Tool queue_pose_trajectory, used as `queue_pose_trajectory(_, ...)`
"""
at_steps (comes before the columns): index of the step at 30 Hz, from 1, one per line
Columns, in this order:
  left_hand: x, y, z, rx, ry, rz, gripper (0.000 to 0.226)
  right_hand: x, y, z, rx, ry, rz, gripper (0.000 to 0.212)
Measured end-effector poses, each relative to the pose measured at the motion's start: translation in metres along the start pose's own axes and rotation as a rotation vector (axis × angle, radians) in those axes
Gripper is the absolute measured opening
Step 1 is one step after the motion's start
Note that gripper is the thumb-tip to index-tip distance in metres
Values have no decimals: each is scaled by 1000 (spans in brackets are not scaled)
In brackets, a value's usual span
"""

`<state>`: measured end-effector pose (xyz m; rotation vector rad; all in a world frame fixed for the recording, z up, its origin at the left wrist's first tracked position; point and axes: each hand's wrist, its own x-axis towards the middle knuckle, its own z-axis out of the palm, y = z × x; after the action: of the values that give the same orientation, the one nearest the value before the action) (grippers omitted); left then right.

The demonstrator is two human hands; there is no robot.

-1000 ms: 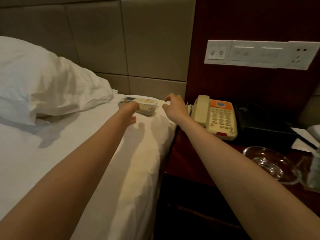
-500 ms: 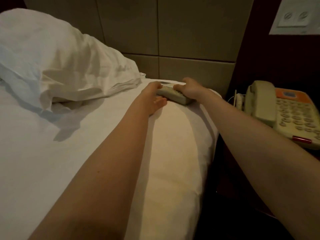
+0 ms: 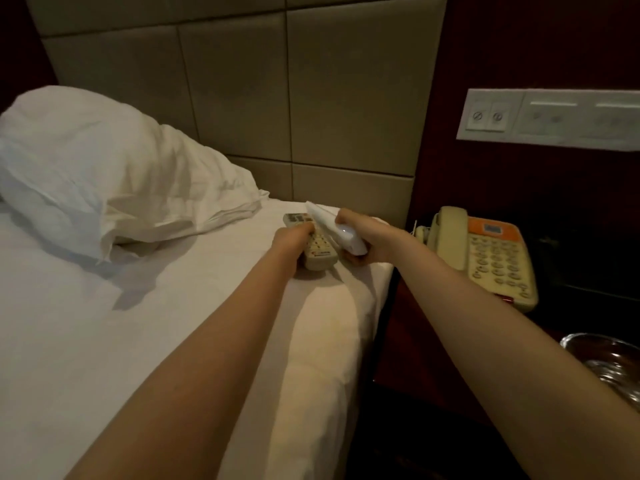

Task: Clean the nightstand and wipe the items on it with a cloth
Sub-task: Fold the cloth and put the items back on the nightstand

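Two remote controls are at the bed's top right corner. My left hand (image 3: pixel 289 242) grips a beige remote (image 3: pixel 318 249) with rows of buttons, which lies low on the white sheet. My right hand (image 3: pixel 370 237) holds a white remote (image 3: pixel 337 228) that is lifted and tilted, its far end pointing up and left. The dark wooden nightstand (image 3: pixel 408 327) stands to the right of the bed. On it sits a beige and orange telephone (image 3: pixel 485 254). No cloth is in view.
A white pillow (image 3: pixel 104 174) lies on the bed (image 3: pixel 138 341) at the left, before a padded headboard (image 3: pixel 277 98). A glass ashtray (image 3: pixel 613 365) sits at the nightstand's right edge. A white switch panel (image 3: pixel 554 117) is on the dark wall.
Both hands reached the remotes on the bed and took hold of them. The right hand has lifted the white remote off the sheet. The view has swung back to the right.
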<state>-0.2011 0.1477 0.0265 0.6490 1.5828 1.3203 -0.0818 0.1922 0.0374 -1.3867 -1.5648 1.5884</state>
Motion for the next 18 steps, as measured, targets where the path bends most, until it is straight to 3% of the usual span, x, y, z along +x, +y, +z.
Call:
queue_pose_trajectory(4,-25,-2,1,-26,-102,-49,28,-38,15,-14,-86,71,-75,23)
queue_pose_trajectory(11,-72,-11,8,144,-288,-32,45,-117,44,-36,275,118,-58,34)
queue_pose_trajectory(15,-104,-22,28,230,-342,-20,33,-162,64,-52,32,218,9,30)
queue_pose_trajectory(18,-120,-35,43,297,-380,2,45,-184,80,-57,-78,406,3,33)
